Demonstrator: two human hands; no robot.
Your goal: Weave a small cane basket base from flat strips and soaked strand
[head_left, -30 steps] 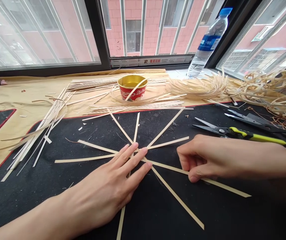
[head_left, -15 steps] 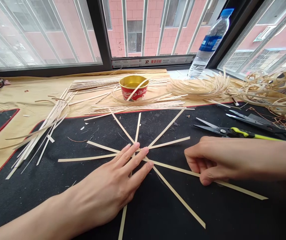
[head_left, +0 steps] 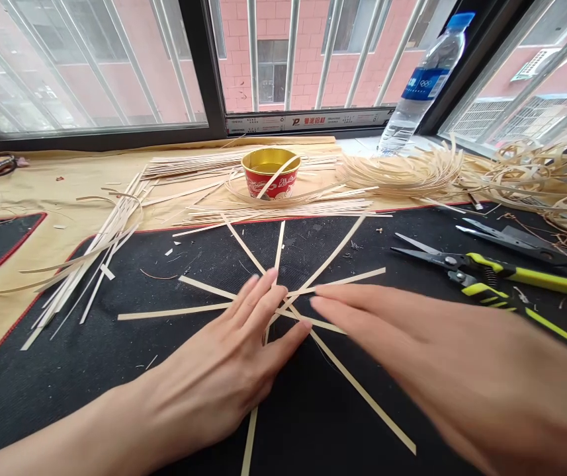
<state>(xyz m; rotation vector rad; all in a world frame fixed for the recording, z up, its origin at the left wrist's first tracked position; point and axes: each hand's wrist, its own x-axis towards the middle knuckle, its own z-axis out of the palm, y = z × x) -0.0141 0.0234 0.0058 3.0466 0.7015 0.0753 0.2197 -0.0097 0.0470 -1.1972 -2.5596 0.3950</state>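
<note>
Several pale flat bamboo strips (head_left: pixel 362 388) cross one another in a star on the black mat (head_left: pixel 333 423). My left hand (head_left: pixel 228 337) rests over the crossing, fingers stretched out and the tips pressing the strips down. From the right, my right hand (head_left: pixel 442 350) reaches in with straight fingers, its fingertips close to the crossing and beside a strip pointing right. No strip shows gripped in it, though its thumb side is partly hidden and the hand is a little blurred. It covers the outer end of the lower right strip.
Yellow-handled shears (head_left: pixel 481 271) and dark scissors (head_left: pixel 516 239) lie on the right. A red and gold tin bowl (head_left: pixel 270 182) stands at the back among bundled strips (head_left: pixel 114 231). Coiled strips (head_left: pixel 402 168) and a water bottle (head_left: pixel 422 86) are by the window.
My right hand has let go of the lower right strip and moved left to near the crossing, its fingers straightening. My left hand stays on the crossing, its thumb spread a little wider.
</note>
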